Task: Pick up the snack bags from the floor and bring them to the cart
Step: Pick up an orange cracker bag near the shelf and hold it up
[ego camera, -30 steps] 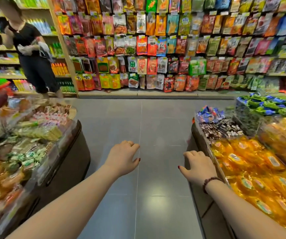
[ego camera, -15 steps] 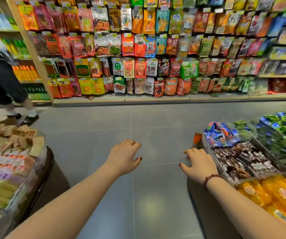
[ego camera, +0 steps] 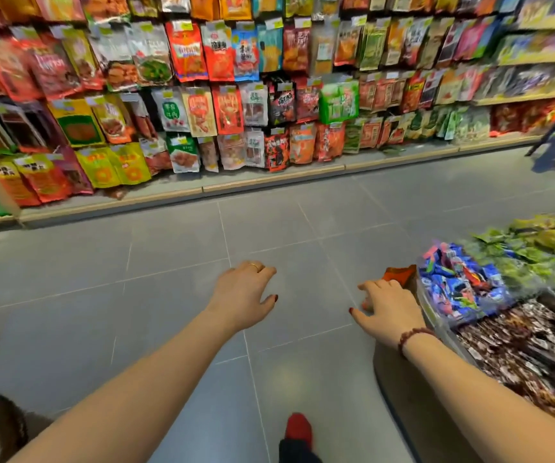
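Shelves [ego camera: 269,95] loom nearer than before, and a red shoe [ego camera: 297,426] has stepped in. The left hand [ego camera: 241,297] and right hand [ego camera: 388,310] reach palm-down, loosely bent, empty — the right just short of the orange snack bag [ego camera: 401,273] on the floor [ego camera: 169,262] beside the bin [ego camera: 431,310].

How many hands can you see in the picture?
2. The left hand reaches out over the grey floor in the middle; the right hand is beside the sweets bin, close to an orange bag. Nobody else's hands show.

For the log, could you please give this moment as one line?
left hand open, empty; right hand open, empty; orange bag just beyond right hand
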`<state>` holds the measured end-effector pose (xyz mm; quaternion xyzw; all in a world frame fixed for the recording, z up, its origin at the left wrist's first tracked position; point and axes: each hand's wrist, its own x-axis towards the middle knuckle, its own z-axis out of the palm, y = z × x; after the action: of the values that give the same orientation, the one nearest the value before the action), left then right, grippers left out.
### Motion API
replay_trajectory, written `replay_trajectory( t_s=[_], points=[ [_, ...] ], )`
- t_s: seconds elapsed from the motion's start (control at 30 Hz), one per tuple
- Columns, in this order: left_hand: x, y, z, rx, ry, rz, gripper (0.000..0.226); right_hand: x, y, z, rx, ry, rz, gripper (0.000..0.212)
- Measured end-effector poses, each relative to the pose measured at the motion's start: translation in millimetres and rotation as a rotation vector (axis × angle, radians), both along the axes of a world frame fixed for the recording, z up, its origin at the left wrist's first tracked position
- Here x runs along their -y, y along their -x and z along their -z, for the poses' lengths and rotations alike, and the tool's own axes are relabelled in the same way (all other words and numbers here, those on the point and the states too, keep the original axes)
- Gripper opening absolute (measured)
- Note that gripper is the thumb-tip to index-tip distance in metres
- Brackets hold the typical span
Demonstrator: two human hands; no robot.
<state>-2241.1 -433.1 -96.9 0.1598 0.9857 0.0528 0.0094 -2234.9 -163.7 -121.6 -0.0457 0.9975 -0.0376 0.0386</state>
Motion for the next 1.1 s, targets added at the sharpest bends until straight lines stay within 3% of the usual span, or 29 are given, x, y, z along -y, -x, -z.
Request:
replay_trajectory(
  t_s=[0.5, 1.1],
  points=[
    [-34.0, 317.8, 32.3, 0.121, 0.008, 0.105, 0.054, -20.3, 280.4, 32.9, 0.092, 0.089, 0.179, 0.057],
    [-168.5, 673.8, 55.9, 0.19, 0.022, 0.749, 0.053, -62.4, 483.5, 65.5, 0.174, 0.147, 0.861, 0.055]
  ],
)
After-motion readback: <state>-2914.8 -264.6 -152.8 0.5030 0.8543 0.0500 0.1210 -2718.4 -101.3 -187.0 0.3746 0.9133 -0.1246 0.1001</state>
